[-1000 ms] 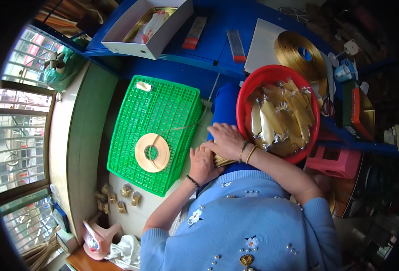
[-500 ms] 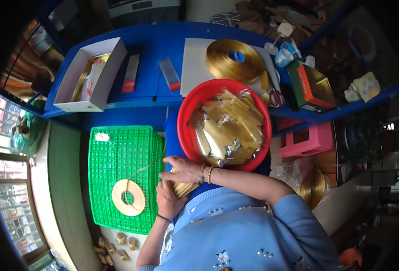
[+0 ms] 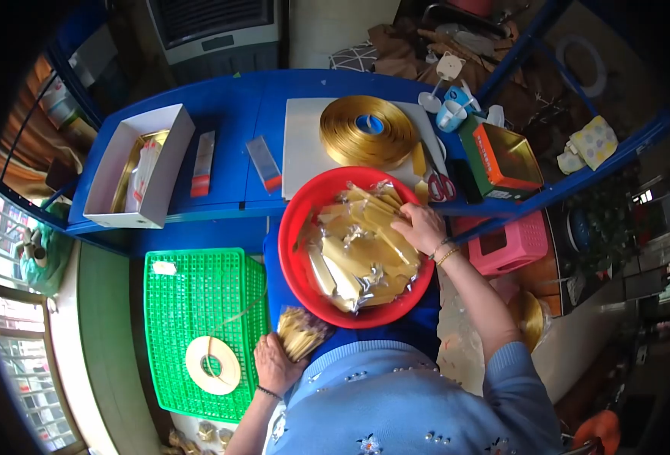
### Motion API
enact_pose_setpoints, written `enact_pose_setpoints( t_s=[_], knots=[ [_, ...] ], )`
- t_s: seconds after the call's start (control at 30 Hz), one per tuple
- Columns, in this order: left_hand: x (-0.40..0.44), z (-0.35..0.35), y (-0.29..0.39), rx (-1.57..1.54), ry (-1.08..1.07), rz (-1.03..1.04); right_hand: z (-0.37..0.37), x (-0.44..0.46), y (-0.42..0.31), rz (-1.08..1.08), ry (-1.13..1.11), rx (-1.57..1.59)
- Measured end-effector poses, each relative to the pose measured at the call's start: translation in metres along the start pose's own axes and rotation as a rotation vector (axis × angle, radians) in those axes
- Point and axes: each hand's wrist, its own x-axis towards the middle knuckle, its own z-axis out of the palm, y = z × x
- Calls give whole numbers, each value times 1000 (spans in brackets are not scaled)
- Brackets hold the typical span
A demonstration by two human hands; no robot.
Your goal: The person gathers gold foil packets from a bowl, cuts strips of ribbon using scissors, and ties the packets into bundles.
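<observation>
My left hand (image 3: 278, 365) is closed around the lower left side of a bundle of thin gold packets in clear wrap (image 3: 301, 334), held near my lap. My right hand (image 3: 424, 227) reaches over the right rim of a red basin (image 3: 293, 277). Its thumb and fingers close on flat gold packets (image 3: 377, 212) at the top right of the heap; how many it grips is not clear. More gold packets in shiny clear film fill the basin, lying at mixed angles.
Left stands an upturned-looking green plastic basket (image 3: 198, 303) with a pale tape roll (image 3: 213, 365) on it. The blue table (image 3: 236, 98) bears a white box (image 3: 176, 144), a gold ribbon roll (image 3: 335, 129), scissors (image 3: 441, 186) and a green-orange box (image 3: 502, 159). A pink stool (image 3: 513, 243) stands right.
My right hand has left the bundle and moved up and right into the basin. My left hand stays on the bundle, now more exposed. The whole view has shifted slightly.
</observation>
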Motion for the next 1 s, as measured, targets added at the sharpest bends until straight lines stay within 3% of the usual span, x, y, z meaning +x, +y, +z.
enact_pose_setpoints(
  t_s=[0.13, 0.23, 0.33, 0.37, 0.5, 0.63, 1.0],
  knots=[
    [-3, -3, 4, 21, -74, -67, -8, 4, -5, 94, -136, -23],
    [-8, 7, 1, 1, 88, -16, -23, 0, -12, 90, -110, 17],
    [-7, 5, 4, -19, 24, -82, -26, -1, -7, 198, -298, 546],
    [-6, 4, 5, -11, 30, -69, -23, -1, -12, 168, -202, 560],
    [-1, 1, 8, 6, 2, -66, 3, 14, -39, -215, 244, 373],
    [-3, 1, 6, -4, 19, -83, 26, 29, -44, -192, 220, 19],
    [-1, 2, 4, -45, 25, -77, 21, 36, -40, -130, 182, -123]
  ],
)
